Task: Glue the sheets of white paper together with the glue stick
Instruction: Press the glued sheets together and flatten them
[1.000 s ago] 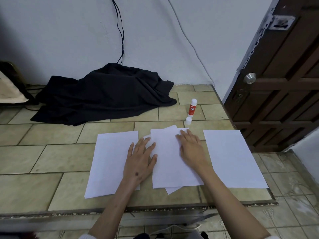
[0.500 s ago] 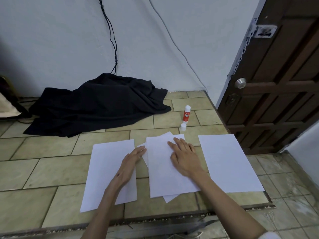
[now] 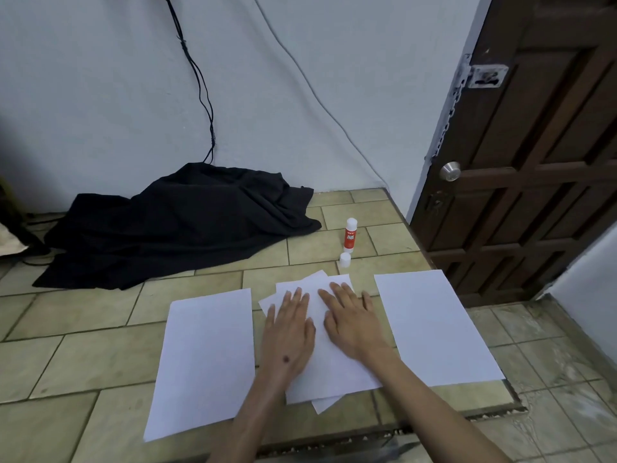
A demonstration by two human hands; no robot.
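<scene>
— Two hands are flat on the middle stack (image 3: 329,372) in our head view, aren't they? Left hand (image 3: 288,332) and right hand (image 3: 350,324), fingers straight and spread, pressing, holding nothing.

— Yes, both palms down on the top sheet. A second sheet lies skewed under it; we see its corners poking out at the far edge and the near edge. We'd judge we are pressing a glued pair together.

— Where is the glue stick (image 3: 350,236) from our hands?

— At about one o'clock from the right hand, farther back on the table (image 3: 83,355), apart from the stack. It stands upright, long axis vertical, with its cap (image 3: 345,260) off and sitting just in front of it, between the stick and the far edge of the stack.

— So which hand is nearer?

— The right one, clearly. For the next gluing we'd reach forward and a touch right with it, taking care not to knock the loose cap.

— And the other sheets?

— One single sheet (image 3: 203,362) at nine o'clock of the stack, just beside the left hand, and another single sheet (image 3: 434,329) at three o'clock, close to the table's right edge. Both lie lengthwise away from us.

— Any containers?

— None we can see. Only a black cloth (image 3: 173,225) heaped at eleven o'clock near the wall.
</scene>
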